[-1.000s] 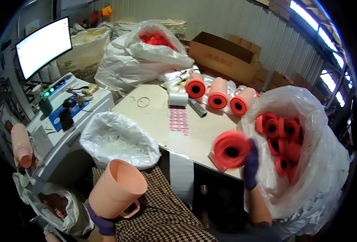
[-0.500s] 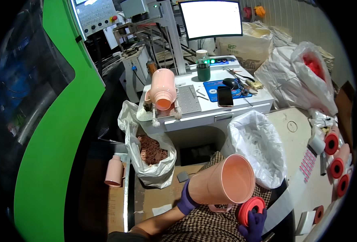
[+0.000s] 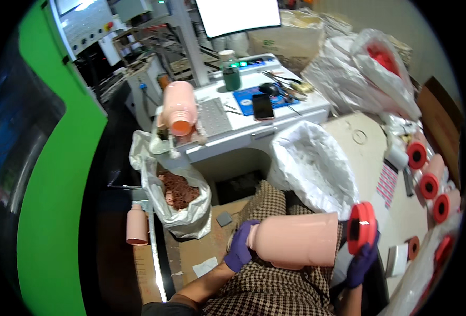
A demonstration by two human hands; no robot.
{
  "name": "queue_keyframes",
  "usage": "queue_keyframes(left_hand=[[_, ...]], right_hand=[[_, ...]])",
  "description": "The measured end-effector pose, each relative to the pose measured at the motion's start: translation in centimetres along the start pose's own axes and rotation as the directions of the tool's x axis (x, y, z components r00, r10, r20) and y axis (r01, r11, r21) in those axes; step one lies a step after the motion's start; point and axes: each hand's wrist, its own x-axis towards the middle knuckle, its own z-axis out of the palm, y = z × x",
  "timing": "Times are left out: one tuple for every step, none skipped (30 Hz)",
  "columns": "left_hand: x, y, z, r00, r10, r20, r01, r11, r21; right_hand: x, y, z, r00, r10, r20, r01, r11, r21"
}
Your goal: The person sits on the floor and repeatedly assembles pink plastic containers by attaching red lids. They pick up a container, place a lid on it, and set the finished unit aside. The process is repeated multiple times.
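Observation:
Across my lap lies a large pink bottle body [image 3: 298, 239], on its side with its wide end toward the right. My left hand [image 3: 239, 246], in a purple glove, is closed round its narrow neck. My right hand [image 3: 361, 266], gloved in purple too, grips a red ring-shaped base cap [image 3: 362, 227] with a dark centre. The cap is held upright just off the bottle's wide end, with a small gap between them. The inside of the bottle is hidden from this angle.
Another pink bottle [image 3: 180, 108] rests on the white workbench [image 3: 306, 108]. A phone [image 3: 263, 107] and a green-filled jar [image 3: 229, 71] are there too. Bags of brown shavings [image 3: 177, 192] and clear plastic [image 3: 312, 163] stand below. Several red-capped bottles [image 3: 429, 185] lie right; one pink bottle [image 3: 137, 225] sits left.
The bottle has turned from its wide mouth facing me to lying sideways. My right hand has raised the red cap and brought it to face that end. The view has shifted right.

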Motion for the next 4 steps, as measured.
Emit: queue_keyframes(left_hand=[[0.1,-0.5,0.1,1.0,-0.018,0.003,0.017,0.997,0.079],[0.4,1.0,0.5,0.998,-0.067,-0.003,0.067,0.996,0.062],[0.2,2.3,0.6,0.992,-0.123,-0.008,0.123,0.991,0.044],[-0.7,2.2,2.0,0.989,-0.142,0.031,0.141,0.99,0.021]], right_hand=[[0.1,-1.5,1.7,0.995,-0.089,0.037,0.087,0.995,0.054],[0.3,-1.6,2.5,0.981,-0.134,0.141,0.13,0.991,0.036],[0.2,-1.7,2.9,0.954,-0.167,0.25,0.167,0.986,0.019],[-0.1,-2.4,2.9,0.942,-0.127,0.312,0.139,0.99,-0.015]])
